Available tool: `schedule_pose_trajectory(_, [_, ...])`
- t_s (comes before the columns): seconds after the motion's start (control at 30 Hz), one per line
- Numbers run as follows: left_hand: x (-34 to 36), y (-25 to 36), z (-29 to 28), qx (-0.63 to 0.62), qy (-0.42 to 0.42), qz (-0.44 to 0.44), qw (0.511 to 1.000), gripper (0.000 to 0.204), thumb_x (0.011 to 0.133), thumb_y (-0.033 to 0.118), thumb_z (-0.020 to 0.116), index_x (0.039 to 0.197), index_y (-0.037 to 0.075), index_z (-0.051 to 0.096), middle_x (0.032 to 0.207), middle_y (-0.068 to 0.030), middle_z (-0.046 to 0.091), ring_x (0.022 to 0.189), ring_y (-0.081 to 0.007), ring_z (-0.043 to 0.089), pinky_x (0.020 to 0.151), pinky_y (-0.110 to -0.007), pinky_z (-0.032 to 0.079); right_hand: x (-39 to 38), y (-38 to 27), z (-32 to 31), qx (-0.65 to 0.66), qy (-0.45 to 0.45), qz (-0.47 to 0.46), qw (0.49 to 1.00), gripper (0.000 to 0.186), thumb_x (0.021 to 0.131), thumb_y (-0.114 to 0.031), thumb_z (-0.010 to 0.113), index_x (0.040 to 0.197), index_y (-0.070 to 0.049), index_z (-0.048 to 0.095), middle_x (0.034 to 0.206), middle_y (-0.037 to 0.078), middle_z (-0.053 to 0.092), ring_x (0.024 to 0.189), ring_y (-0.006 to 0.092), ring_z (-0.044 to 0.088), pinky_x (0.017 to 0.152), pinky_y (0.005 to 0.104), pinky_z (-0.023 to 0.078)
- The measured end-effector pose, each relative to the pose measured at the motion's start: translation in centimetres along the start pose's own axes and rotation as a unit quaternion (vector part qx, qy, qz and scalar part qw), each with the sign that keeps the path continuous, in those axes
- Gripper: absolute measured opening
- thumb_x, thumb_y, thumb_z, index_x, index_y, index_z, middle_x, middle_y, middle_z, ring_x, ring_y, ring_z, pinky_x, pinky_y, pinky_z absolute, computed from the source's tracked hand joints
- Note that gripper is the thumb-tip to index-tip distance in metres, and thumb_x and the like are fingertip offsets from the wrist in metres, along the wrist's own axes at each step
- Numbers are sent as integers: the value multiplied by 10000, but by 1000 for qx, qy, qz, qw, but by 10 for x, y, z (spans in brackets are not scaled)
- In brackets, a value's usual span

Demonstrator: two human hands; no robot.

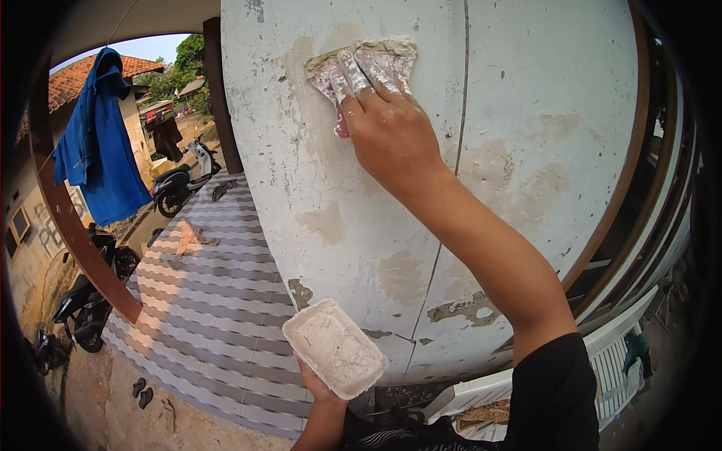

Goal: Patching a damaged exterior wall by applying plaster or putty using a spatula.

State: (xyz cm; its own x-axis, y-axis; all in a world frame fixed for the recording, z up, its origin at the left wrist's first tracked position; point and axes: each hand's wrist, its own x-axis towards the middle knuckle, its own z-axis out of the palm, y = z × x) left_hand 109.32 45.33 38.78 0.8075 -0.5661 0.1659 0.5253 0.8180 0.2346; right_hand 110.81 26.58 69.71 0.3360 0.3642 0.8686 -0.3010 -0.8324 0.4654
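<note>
My right hand (383, 120) grips a putty-smeared scraper (340, 124) with a red handle, pressed on the upper part of a pale, patched wall (541, 90). Its fingers, coated in white filler, lie over the blade, whose edge carries lumpy grey-cream putty. Below, at the lower middle, my left hand (320, 383) holds a rectangular white tub (335, 347) of cream putty, held in front of the wall's foot. Much of that hand is hidden under the tub.
A tiled porch (195, 331) stretches left, with motorbikes (180, 184) beside it. A blue garment (105, 165) hangs near a brown post (90, 263). A dark-framed window (639, 188) is at the right, white slatted furniture (609, 376) below.
</note>
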Motion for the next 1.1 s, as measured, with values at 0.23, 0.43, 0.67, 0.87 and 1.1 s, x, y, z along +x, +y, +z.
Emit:
schedule_pose_trajectory(0.23, [-5,-2,-9,-21,-15,-39,999,622,961,549,348,1416,126,373,1371,-91,489,1188,-329,535,976,-521,459,-116,-64,-18,94,-225,-33,969,124,780,-111,611,862,-26,649,782,105,634,789,252,661,753,415,529])
schedule_pose_trajectory(0.43, [-14,12,-7,-17,-12,-13,1000,616,960,544,355,1413,128,382,1371,-95,493,1196,-333,531,975,-522,459,-41,-18,-81,363,-257,197,874,209,722,11,555,908,-20,646,776,119,656,707,260,652,641,387,511])
schedule_pose_trajectory(0.67, [-8,14,-13,-29,-8,-16,999,622,955,546,361,1417,131,384,1374,-93,495,1200,-336,529,983,-534,449,-24,27,-55,706,-32,443,552,204,817,21,524,1005,66,588,917,99,646,786,178,625,708,328,522])
schedule_pose_trajectory(0.87, [2,17,-13,-36,-3,3,999,624,954,548,362,1417,130,387,1383,-93,487,1206,-335,524,991,-530,443,13,28,-75,510,11,322,797,209,859,-7,551,1052,51,604,981,125,663,820,190,630,761,324,523])
schedule_pose_trajectory(1.1, [12,5,-14,-19,5,28,999,613,962,542,356,1414,128,386,1382,-91,486,1211,-330,521,992,-518,447,65,23,-14,45,180,-5,983,78,809,-62,599,829,-22,663,738,134,655,726,290,654,682,373,529])
